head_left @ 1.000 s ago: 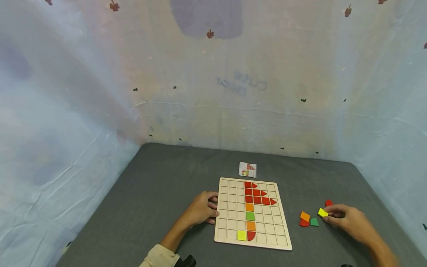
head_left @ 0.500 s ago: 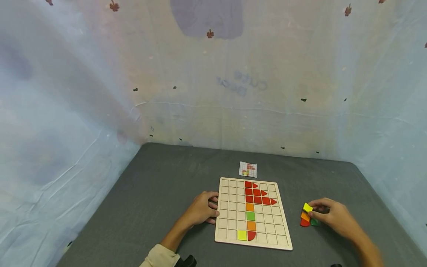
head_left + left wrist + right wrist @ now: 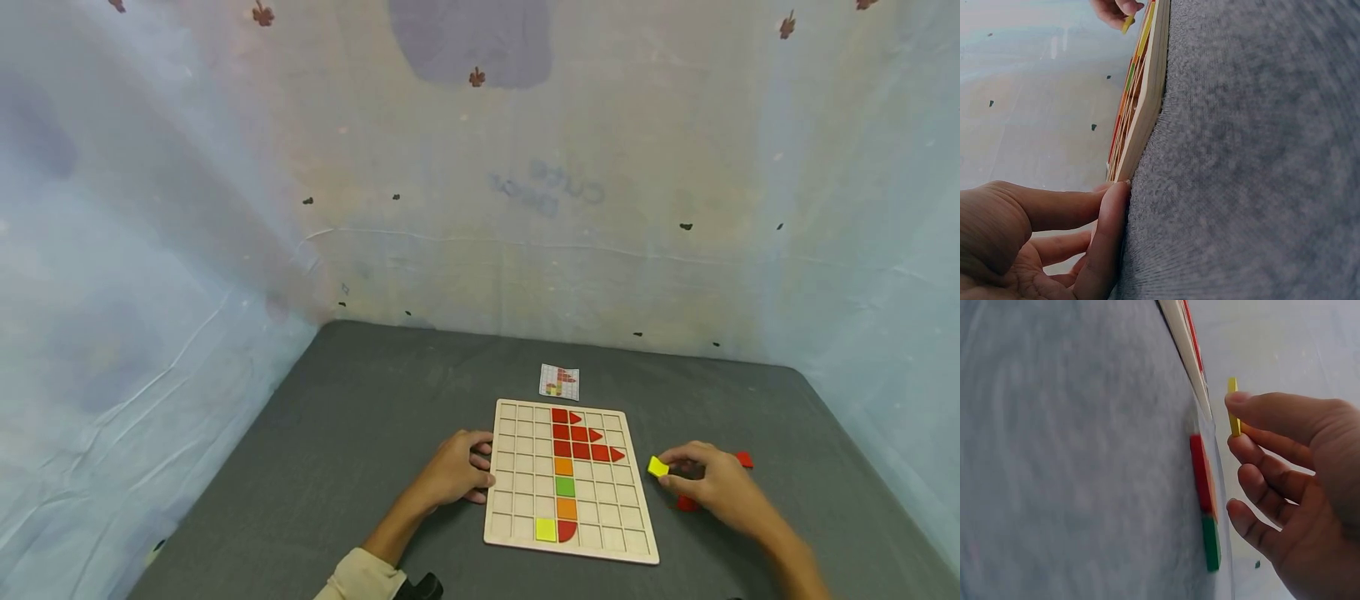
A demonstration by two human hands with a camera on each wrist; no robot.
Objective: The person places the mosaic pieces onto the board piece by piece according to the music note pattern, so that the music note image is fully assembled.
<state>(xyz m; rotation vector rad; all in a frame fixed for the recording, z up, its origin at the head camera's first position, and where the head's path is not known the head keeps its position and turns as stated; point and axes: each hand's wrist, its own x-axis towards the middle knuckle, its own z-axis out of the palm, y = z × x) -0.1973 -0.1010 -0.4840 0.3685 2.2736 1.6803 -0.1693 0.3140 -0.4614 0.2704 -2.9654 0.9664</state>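
Yellow flat four-sided tile (image 3: 657, 467) is raised above the dark grey tabletop (image 3: 405, 375), just to the right of the pale wooden grid board (image 3: 517, 483), between that board's right edge and the person's right hand (image 3: 716, 483); no long axis is clear. That hand, the nearer one, pinches it between thumb and fingertip, barely parted (its other fingers are loosely bent), with the forearm reaching in from the board's right. The left hand (image 3: 453, 468) grips the board's left edge, thumb and fingers bent.
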